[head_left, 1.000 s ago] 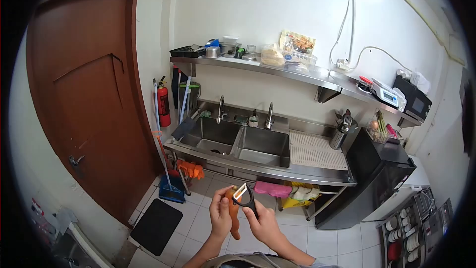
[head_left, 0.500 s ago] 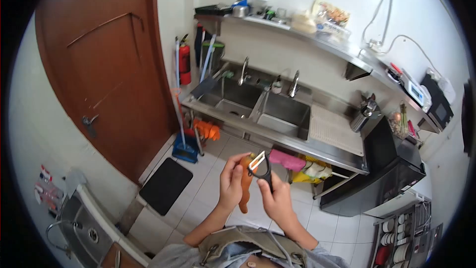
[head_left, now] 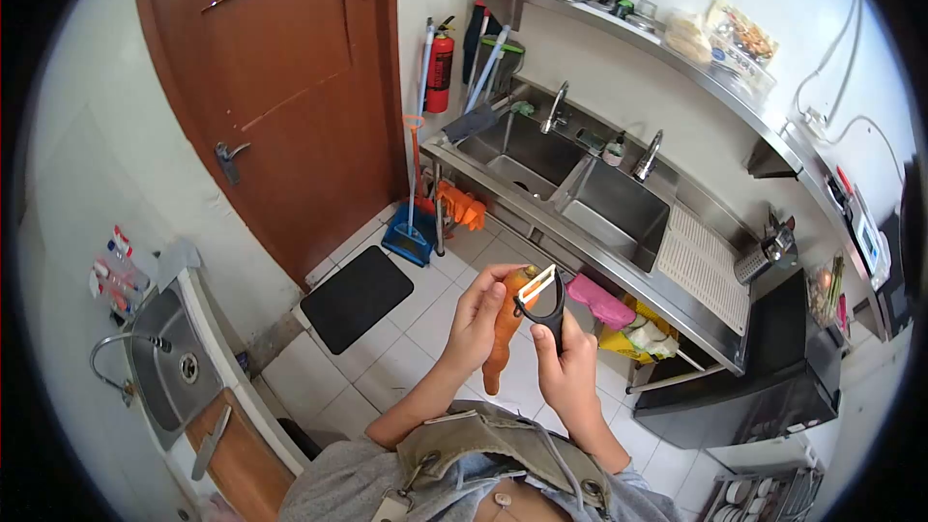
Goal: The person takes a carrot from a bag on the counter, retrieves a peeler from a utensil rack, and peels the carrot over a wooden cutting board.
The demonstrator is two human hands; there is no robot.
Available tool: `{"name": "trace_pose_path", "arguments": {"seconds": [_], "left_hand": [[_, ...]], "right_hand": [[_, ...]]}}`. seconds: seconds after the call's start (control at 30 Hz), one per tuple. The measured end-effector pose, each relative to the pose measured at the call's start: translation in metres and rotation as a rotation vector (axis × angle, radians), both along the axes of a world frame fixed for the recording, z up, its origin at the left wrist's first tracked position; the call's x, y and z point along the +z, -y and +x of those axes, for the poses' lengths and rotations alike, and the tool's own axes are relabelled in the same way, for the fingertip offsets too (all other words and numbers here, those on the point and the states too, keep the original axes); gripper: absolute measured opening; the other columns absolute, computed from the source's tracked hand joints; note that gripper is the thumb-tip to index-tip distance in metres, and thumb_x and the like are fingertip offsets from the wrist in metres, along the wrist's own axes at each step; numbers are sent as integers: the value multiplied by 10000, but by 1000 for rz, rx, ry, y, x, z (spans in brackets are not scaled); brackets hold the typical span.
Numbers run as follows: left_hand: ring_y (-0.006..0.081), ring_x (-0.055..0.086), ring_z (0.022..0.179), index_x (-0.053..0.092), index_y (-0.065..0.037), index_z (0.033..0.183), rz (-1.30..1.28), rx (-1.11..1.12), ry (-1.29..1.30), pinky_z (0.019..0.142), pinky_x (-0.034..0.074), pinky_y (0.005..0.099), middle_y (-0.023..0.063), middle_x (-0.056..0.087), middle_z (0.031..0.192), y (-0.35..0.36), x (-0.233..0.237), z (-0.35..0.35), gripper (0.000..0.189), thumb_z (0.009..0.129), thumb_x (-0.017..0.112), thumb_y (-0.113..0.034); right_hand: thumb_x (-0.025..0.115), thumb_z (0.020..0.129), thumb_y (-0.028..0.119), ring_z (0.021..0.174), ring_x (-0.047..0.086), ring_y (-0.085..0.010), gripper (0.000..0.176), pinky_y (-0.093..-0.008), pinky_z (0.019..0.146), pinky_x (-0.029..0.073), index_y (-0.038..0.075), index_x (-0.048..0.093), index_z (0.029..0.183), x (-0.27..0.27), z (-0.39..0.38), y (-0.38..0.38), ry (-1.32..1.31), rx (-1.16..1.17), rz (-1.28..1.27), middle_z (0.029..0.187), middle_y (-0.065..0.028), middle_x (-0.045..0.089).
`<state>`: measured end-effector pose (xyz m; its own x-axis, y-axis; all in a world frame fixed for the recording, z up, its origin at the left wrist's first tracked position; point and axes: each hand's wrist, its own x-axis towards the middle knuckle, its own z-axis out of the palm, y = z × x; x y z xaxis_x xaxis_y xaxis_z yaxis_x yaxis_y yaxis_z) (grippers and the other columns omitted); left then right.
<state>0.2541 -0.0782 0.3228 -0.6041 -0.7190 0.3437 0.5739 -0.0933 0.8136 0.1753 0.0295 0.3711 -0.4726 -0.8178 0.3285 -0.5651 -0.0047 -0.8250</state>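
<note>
An orange carrot [head_left: 500, 336] hangs nearly upright in front of my chest, its narrow tip pointing down. My left hand [head_left: 474, 324] is closed around its upper part from the left side. The fingers of my right hand [head_left: 566, 362] wrap the black handle of a peeler [head_left: 553, 310]. The peeler's pale blade lies across the carrot near its thick top end, seemingly against it. Whether any peel hangs from the blade is too small to tell.
A double steel sink [head_left: 619, 208] stands ahead along the wall, under a loaded shelf [head_left: 619, 24]. To the left are a small sink [head_left: 159, 367] and a wooden board [head_left: 253, 454] with a knife [head_left: 212, 442]. A black mat [head_left: 358, 300] and a blue dustpan [head_left: 407, 240] lie on the floor.
The view has swung left, bringing the wooden board and knife into sight at lower left. Both hands still hold the carrot and peeler near the carrot's top.
</note>
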Motion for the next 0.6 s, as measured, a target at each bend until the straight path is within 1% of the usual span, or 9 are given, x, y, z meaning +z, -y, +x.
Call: {"name": "trace_pose_path", "arguments": {"seconds": [0.17,0.23,0.37,0.4,0.43,0.5,0.53,0.57,0.6], "left_hand": [[105,512,962,490,-7,1090,-12,122,13,865,400,244,63,558,1025,4,-9,-2,342,988,337,-295],[102,512,950,480,-15,1058,6,159,4,855,402,240,65,558,1007,5,-13,-1,336,989,330,-307],[94,480,970,471,-20,1045,54,317,32,882,372,237,42,513,984,7,-15,12,257,987,336,-231],[107,509,934,453,-25,1052,-98,465,117,843,420,252,62,519,1002,10,-16,17,400,978,312,-392],[105,498,940,455,-34,1056,-39,491,97,847,408,251,57,510,998,8,-14,24,351,983,318,-349],[109,482,952,455,-36,1068,-15,573,88,871,389,258,55,488,1011,10,-16,40,297,984,330,-292],[116,459,972,450,-31,1075,-116,677,94,891,368,261,53,463,1015,11,-19,49,253,977,336,-235],[121,446,983,447,-27,1074,-89,691,77,909,350,262,51,446,1009,14,-23,61,225,968,339,-193],[107,446,970,450,-34,1067,-88,744,63,894,355,254,41,461,993,14,-22,74,200,967,364,-184]], "right_hand": [[588,857,203,453,556,-240,271,-326,452,409,-51,556,946,-5,-4,9,-30,103,17,536,-137,530],[546,879,222,428,424,-141,260,-299,432,336,-34,560,923,-9,-3,15,-43,128,-22,493,-78,424],[539,879,197,426,408,-146,233,-314,425,313,-34,558,908,-15,-2,32,-72,239,-23,498,-86,419],[534,881,190,431,405,-143,224,-323,426,304,-32,559,904,-15,1,38,-97,274,-23,508,-88,422],[526,890,204,458,387,-121,238,-319,434,293,-31,557,899,-16,6,43,-65,305,21,521,-75,410],[570,865,179,520,585,-194,226,-328,497,429,-42,558,912,-14,12,56,-46,445,50,563,-139,544],[552,878,184,525,530,-137,227,-324,486,406,-43,552,887,-17,18,61,5,498,80,552,-111,509],[534,891,200,501,461,-127,242,-330,469,377,-40,553,872,-17,24,70,-14,565,111,544,-96,469],[528,896,215,492,438,-124,256,-330,463,363,-38,554,870,-22,32,77,-8,628,97,535,-88,454]]}}
